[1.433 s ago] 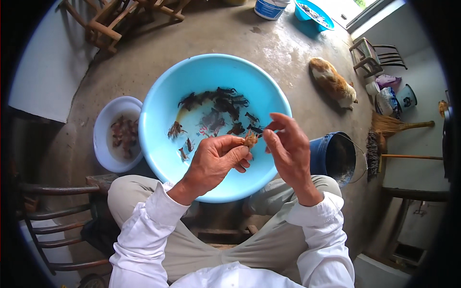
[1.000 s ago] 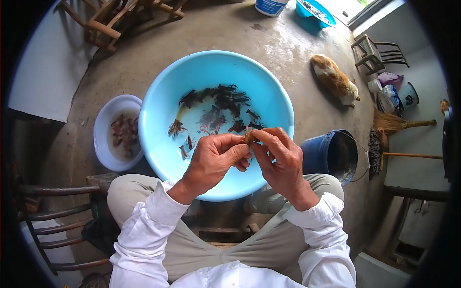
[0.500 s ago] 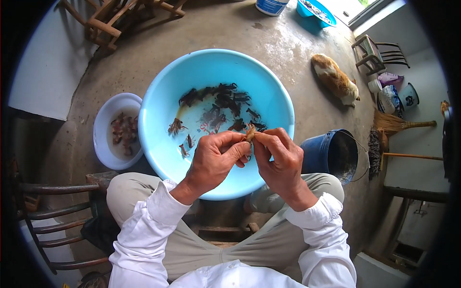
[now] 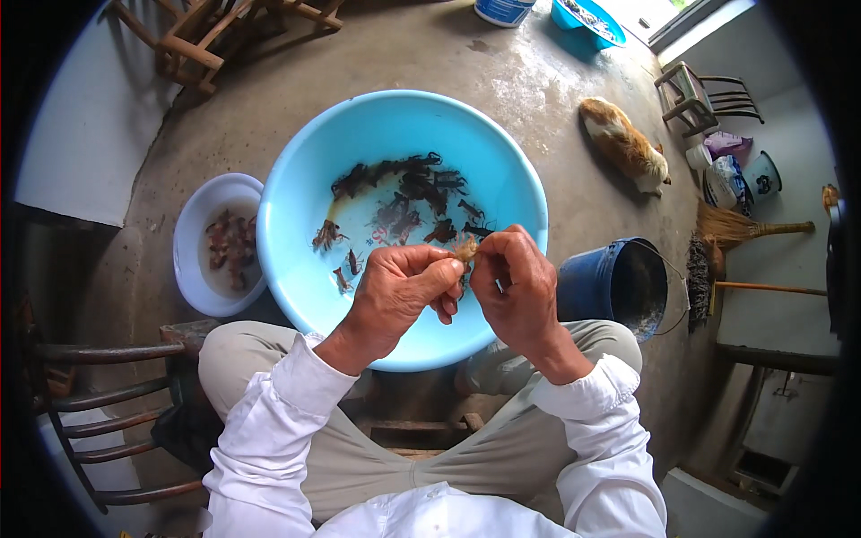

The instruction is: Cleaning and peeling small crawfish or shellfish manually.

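Over the near part of a large light-blue basin (image 4: 289, 273), my two hands meet at a small brownish crayfish (image 4: 464, 248). My left hand (image 4: 393, 291) pinches it between thumb and fingers, the thumb on top. At its other side, the fingertips of my right hand (image 4: 518, 291) are pressed together; the fingers partly hide how they grip it. Below, several dark crayfish (image 4: 426, 186) lie in shallow water, mostly heaped toward the far side. A few more crayfish (image 4: 328, 235) lie apart at the basin's left.
A small pale basin (image 4: 191, 264) at left holds reddish-brown pieces (image 4: 231, 247) in water. A blue bucket (image 4: 587, 285) lies tilted at right. Beyond it are a furry orange-and-white animal (image 4: 625, 148), a broom (image 4: 731, 226) and a chair (image 4: 691, 97). A wooden chair (image 4: 117, 417) stands near left.
My right hand's fingers have curled and shifted slightly up at the crayfish's side. The left hand keeps its pinch with little movement. The crayfish in the basin look unmoved.
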`<state>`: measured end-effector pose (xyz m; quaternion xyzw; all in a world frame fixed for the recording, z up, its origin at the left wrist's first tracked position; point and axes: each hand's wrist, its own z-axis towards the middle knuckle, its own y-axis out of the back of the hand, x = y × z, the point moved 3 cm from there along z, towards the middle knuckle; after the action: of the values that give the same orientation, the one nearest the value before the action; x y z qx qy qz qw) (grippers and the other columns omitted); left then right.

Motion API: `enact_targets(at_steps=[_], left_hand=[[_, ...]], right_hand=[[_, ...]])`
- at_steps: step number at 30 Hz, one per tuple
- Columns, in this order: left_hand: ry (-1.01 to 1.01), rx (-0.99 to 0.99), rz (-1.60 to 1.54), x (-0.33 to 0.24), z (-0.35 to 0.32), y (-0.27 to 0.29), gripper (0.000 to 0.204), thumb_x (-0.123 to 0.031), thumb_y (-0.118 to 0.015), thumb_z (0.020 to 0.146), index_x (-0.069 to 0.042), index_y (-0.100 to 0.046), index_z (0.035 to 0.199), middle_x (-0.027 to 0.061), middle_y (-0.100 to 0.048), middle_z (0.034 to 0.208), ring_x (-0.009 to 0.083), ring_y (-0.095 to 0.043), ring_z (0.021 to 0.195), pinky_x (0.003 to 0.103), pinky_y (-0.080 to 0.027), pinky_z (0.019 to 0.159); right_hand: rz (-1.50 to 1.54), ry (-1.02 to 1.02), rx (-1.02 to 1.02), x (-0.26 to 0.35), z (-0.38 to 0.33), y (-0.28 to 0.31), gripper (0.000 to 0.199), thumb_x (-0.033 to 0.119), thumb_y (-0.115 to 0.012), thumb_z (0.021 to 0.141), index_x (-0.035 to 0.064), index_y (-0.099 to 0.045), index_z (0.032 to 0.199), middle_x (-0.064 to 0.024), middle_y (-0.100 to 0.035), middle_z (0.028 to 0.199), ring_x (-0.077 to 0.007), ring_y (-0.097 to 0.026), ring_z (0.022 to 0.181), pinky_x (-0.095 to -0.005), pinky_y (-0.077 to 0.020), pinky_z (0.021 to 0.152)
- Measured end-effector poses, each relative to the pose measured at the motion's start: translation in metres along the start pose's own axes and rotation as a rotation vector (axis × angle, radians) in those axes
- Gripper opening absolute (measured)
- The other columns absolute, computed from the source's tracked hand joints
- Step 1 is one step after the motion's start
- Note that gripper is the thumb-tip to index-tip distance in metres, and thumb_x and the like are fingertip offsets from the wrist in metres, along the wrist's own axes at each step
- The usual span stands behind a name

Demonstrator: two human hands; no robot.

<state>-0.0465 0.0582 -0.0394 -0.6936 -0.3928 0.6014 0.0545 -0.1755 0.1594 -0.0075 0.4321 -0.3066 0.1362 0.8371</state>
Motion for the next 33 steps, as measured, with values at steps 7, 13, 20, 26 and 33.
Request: enact_targets(at_steps=[7, 13, 20, 26, 33], left_hand=[[0.019, -0.017, -0.065, -0.005, 0.000, 0.003, 0.019, -0.016, -0.065, 0.098, 0.001, -0.069, 0.105, 0.0065, -0.069, 0.081, 0.0133, -0.066, 0.068, 0.028, -0.056, 0.062], [-0.070, -0.143, 0.096, -0.006, 0.000, 0.002, 0.020, -0.012, -0.067, 0.097, 0.005, -0.070, 0.108, 0.0034, -0.069, 0.080, 0.0087, -0.064, 0.066, 0.025, -0.055, 0.059], [-0.162, -0.228, 0.476, -0.006, -0.004, -0.004, 0.017, -0.009, -0.067, 0.096, 0.003, -0.071, 0.108, 0.0035, -0.068, 0.082, 0.0077, -0.064, 0.071, 0.025, -0.054, 0.061], [-0.589, -0.285, 0.970, -0.009, -0.006, -0.011, 0.017, -0.001, -0.072, 0.088, 0.002, -0.071, 0.104, 0.0102, -0.071, 0.087, 0.0152, -0.068, 0.071, 0.028, -0.057, 0.064], [-0.679, -0.329, 0.992, -0.003, -0.009, -0.014, 0.018, -0.004, -0.072, 0.084, 0.000, -0.069, 0.101, 0.0163, -0.071, 0.085, 0.0330, -0.070, 0.072, 0.040, -0.056, 0.061]], right_hand=[[0.253, -0.297, -0.121, -0.016, 0.001, 0.011, 0.014, -0.006, -0.063, 0.087, 0.0017, -0.058, 0.098, -0.0094, -0.068, 0.084, -0.0202, -0.071, 0.060, -0.0299, -0.0556, 0.059], [0.137, 0.047, -0.044, -0.001, 0.002, 0.017, 0.024, -0.010, -0.062, 0.086, 0.0035, -0.067, 0.105, -0.0122, -0.066, 0.090, -0.0227, -0.069, 0.073, -0.0319, -0.0533, 0.063], [0.136, -0.013, -0.015, 0.001, -0.004, -0.001, 0.018, -0.011, -0.066, 0.089, -0.0028, -0.070, 0.104, -0.0099, -0.065, 0.094, -0.0125, -0.066, 0.070, -0.0241, -0.0524, 0.060], [0.144, -0.059, -0.017, -0.003, -0.006, -0.004, 0.016, -0.007, -0.071, 0.087, -0.0024, -0.072, 0.103, -0.0100, -0.067, 0.092, -0.0114, -0.066, 0.070, -0.0236, -0.0527, 0.061], [0.046, -0.040, 0.051, 0.001, -0.005, -0.004, 0.016, -0.003, -0.073, 0.083, 0.0040, -0.069, 0.096, -0.0111, -0.067, 0.088, -0.0268, -0.068, 0.074, -0.0355, -0.0544, 0.064]])
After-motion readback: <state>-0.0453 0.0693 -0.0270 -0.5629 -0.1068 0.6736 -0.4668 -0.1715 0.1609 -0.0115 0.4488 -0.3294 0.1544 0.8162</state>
